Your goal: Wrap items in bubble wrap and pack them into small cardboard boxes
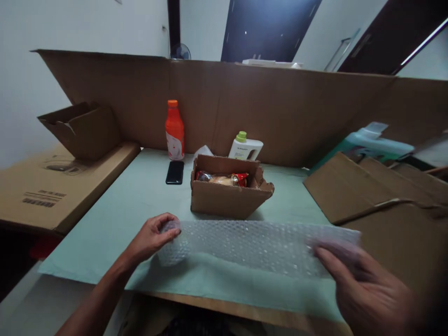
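A strip of clear bubble wrap (245,245) stretches between my two hands, above the front part of the green-covered table (140,205). My left hand (156,238) pinches its left end, thumb on top, where the wrap curls downward. Its right end is gripped by my right hand (364,280), slightly blurred, with the thumb in front and the other fingers seen partly through the wrap. Just beyond the strip stands an open cardboard box (224,200) with items in red and clear packaging (227,179) inside.
Behind the box stand an orange bottle (174,130) and a white bottle with a green cap (245,147). A black phone (174,172) lies to their left. Cardboard boxes (84,133) sit at left, cardboard flaps (353,186) and a teal jug (378,142) at right. A cardboard panel (280,107) closes the back.
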The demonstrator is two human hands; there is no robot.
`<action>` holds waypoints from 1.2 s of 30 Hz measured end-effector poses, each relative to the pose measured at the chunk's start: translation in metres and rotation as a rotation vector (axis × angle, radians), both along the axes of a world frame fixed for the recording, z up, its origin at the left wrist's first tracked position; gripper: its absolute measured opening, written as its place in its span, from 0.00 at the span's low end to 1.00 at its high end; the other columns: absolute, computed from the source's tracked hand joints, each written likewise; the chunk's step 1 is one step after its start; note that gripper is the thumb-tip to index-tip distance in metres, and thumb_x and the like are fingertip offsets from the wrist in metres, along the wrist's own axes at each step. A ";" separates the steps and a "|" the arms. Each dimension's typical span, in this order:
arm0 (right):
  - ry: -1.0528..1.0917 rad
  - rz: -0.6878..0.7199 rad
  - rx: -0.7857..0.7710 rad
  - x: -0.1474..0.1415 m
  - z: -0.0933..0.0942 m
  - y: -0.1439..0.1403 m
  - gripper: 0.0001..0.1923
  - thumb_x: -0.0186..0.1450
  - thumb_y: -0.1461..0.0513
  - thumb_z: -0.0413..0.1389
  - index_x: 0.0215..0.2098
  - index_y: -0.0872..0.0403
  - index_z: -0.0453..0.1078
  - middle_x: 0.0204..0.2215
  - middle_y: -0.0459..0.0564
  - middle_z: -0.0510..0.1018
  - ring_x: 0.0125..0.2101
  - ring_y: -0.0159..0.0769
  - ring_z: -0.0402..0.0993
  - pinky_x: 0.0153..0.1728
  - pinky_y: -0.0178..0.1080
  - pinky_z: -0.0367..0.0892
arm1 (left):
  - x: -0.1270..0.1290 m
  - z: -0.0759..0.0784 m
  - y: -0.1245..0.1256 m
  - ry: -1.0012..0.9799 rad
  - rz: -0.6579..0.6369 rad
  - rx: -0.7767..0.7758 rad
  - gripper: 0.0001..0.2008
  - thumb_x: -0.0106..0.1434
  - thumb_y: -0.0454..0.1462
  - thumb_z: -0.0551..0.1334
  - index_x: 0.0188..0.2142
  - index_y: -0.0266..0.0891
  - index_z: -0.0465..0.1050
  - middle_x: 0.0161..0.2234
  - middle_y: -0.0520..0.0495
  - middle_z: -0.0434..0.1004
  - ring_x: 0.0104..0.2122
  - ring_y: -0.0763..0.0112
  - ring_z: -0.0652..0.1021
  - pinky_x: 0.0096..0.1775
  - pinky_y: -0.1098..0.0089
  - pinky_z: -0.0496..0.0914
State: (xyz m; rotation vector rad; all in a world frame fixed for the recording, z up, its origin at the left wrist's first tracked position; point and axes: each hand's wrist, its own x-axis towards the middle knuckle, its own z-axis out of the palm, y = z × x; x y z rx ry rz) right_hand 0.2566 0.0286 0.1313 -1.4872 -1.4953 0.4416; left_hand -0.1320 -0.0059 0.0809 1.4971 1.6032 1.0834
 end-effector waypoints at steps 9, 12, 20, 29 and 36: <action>-0.268 0.108 -0.182 0.032 -0.093 0.056 0.31 0.60 0.44 0.58 0.52 0.56 0.74 0.50 0.61 0.80 0.48 0.54 0.78 0.47 0.54 0.74 | -0.012 -0.038 0.040 0.371 0.100 0.092 0.26 0.58 0.46 0.64 0.55 0.41 0.72 0.50 0.38 0.77 0.49 0.52 0.77 0.49 0.55 0.72; -0.227 0.193 -0.165 0.026 -0.088 0.073 0.31 0.62 0.44 0.56 0.57 0.52 0.70 0.57 0.60 0.76 0.52 0.53 0.76 0.47 0.51 0.75 | -0.004 -0.039 0.059 0.225 0.119 0.107 0.33 0.59 0.47 0.64 0.62 0.40 0.64 0.58 0.35 0.71 0.52 0.53 0.77 0.50 0.53 0.73; -0.054 0.466 -0.350 -0.051 -0.078 0.127 0.30 0.57 0.47 0.59 0.50 0.58 0.69 0.43 0.60 0.82 0.41 0.51 0.80 0.39 0.47 0.74 | 0.036 -0.044 0.103 -0.061 0.008 0.063 0.26 0.57 0.45 0.64 0.54 0.38 0.67 0.48 0.38 0.78 0.47 0.54 0.78 0.46 0.58 0.74; -0.017 0.409 -0.277 -0.032 -0.084 0.132 0.29 0.63 0.49 0.56 0.58 0.53 0.68 0.53 0.59 0.79 0.50 0.51 0.77 0.48 0.50 0.73 | 0.015 -0.039 0.083 0.202 0.063 0.002 0.32 0.62 0.48 0.59 0.63 0.40 0.59 0.58 0.35 0.73 0.55 0.50 0.75 0.52 0.52 0.72; -0.492 0.359 -0.205 0.043 -0.114 0.086 0.20 0.63 0.52 0.56 0.49 0.52 0.77 0.56 0.60 0.77 0.57 0.57 0.71 0.56 0.59 0.67 | -0.015 -0.078 0.002 0.739 0.042 0.076 0.18 0.62 0.45 0.61 0.46 0.38 0.77 0.54 0.33 0.75 0.54 0.43 0.73 0.53 0.42 0.70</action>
